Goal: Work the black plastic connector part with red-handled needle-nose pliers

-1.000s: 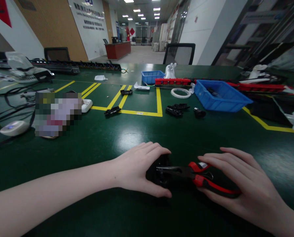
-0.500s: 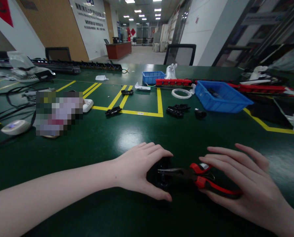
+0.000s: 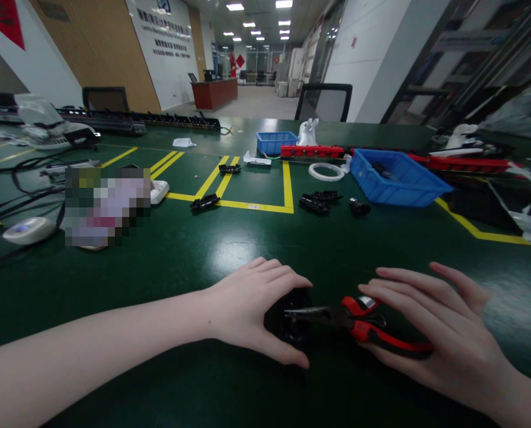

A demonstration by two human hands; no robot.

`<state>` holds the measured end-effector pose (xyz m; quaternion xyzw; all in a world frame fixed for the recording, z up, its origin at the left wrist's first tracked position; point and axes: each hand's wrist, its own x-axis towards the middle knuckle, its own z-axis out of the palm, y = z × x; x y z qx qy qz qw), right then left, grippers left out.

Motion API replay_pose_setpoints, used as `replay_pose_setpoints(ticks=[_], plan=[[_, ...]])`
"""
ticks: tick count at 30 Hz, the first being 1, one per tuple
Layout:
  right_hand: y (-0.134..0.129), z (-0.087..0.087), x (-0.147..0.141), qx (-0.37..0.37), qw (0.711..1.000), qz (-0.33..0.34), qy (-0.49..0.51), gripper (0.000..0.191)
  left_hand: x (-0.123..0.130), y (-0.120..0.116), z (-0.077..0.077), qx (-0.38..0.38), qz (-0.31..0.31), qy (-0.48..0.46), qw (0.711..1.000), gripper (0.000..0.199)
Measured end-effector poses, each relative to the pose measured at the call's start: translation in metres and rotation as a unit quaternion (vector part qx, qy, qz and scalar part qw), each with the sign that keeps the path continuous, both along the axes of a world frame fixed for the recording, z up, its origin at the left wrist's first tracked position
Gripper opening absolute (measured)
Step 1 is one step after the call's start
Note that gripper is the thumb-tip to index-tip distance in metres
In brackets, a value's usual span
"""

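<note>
My left hand (image 3: 252, 309) curves its thumb and fingers around a dark black part (image 3: 294, 324) on the green table, gripping it from the left. My right hand (image 3: 435, 321) holds red-handled needle-nose pliers (image 3: 357, 321), with fingers on one handle and the thumb side on the other. The pliers point left, and their thin tips lie over the black part. Whether the tips touch it or pinch something small cannot be told. Details of the part are lost in shadow.
Beyond the hands lie black pieces (image 3: 314, 203), a black cylinder (image 3: 359, 207), a white ring (image 3: 326, 172) and a blue bin (image 3: 397, 178). Yellow tape (image 3: 288, 187) marks the table. At the left are a white mouse-shaped device (image 3: 29, 230) and cables.
Both hands keep nearly the same pose. The pliers and right hand have shifted very slightly, and the camera view has moved a little.
</note>
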<state>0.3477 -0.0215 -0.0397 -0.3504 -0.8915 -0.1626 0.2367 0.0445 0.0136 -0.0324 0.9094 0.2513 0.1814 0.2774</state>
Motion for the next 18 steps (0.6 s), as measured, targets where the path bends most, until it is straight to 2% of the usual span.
replay_pose_setpoints(ticks=[10,18], plan=[[-0.0004,-0.0026,-0.0025,-0.024,0.999,-0.010,0.035,0.039,-0.0018,-0.0008,0.0011,0.002,-0.002,-0.008,1.000,0.076],[0.0007,-0.0006,-0.0022,-0.020,1.000,-0.007,0.016,0.038,-0.0018,-0.0013,-0.0017,0.044,-0.001,-0.018,0.999,0.077]])
